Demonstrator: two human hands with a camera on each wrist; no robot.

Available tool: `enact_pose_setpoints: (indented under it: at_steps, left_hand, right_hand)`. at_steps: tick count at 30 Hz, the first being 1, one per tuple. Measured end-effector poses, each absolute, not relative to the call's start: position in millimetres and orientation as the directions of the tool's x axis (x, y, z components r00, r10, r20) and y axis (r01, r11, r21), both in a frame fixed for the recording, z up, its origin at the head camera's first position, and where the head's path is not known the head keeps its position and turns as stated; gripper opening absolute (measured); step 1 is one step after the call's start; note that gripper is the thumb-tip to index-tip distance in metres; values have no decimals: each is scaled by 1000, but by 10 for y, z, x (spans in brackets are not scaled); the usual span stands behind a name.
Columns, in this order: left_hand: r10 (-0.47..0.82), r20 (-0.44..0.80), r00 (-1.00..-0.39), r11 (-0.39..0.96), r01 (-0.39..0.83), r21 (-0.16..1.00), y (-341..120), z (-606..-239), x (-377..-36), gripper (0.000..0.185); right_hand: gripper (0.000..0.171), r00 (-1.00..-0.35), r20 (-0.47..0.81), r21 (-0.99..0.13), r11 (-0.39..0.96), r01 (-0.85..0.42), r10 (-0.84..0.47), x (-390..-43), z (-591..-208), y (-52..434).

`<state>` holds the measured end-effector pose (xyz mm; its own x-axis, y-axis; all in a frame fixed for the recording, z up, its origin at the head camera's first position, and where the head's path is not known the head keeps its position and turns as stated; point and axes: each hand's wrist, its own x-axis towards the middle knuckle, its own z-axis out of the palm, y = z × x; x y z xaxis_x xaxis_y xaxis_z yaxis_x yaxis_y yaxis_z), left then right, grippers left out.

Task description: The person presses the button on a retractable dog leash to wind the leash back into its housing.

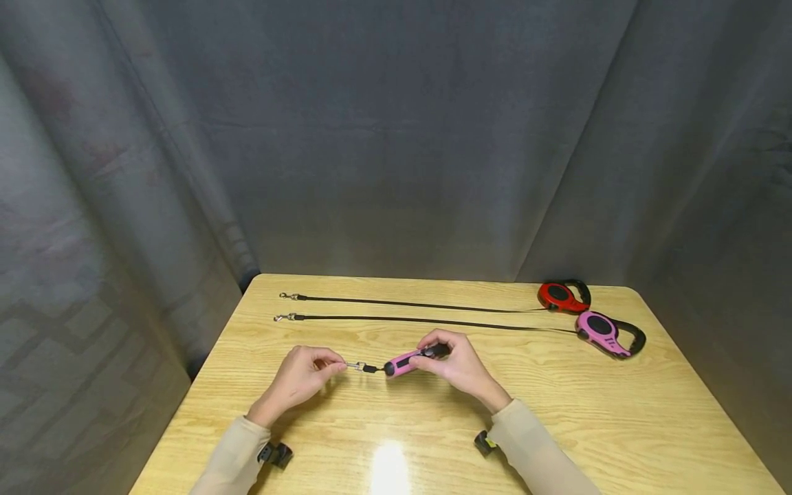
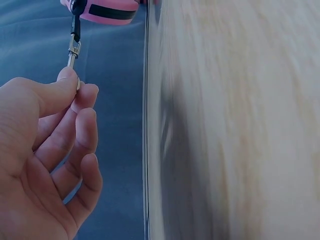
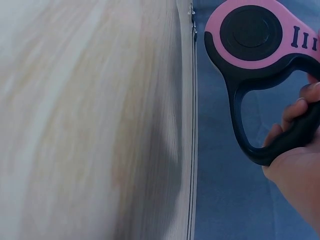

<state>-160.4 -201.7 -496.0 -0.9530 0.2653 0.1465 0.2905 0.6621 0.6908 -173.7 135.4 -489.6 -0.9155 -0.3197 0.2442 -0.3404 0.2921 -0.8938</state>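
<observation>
A pink retractable leash (image 1: 403,362) with a black handle and a round black centre disc is held edge-up just above the table's near middle — its handle end toward the right. Its short black strap ends in a silver metal clip (image 1: 354,366), stretched out leftward — barely extended from the housing.
</observation>
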Motion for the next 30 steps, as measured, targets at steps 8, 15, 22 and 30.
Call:
enact_pose_setpoints:
  at_steps: [8, 15, 22, 30]
  left_hand:
    - [273, 154, -950, 665, 302, 683, -2003, -4943, -1590, 4]
    - [271, 159, -949, 663, 304, 684, -2006, -4932, -1587, 4]
    - [274, 152, -950, 657, 301, 691, -2013, -4934, -1590, 4]
    - [286, 141, -948, 650, 300, 698, -2014, -4942, -1598, 5]
  right_hand:
    - [21, -916, 243, -895, 291, -339, -321, -1721, -4881, 1319]
    - [22, -924, 223, -900, 299, -317, -309, -1734, -4885, 1311]
    - [21, -926, 222, -901, 299, -315, -306, -1754, -4910, 1295]
    - [21, -919, 228, -905, 279, -322, -321, -1760, -4908, 1250]
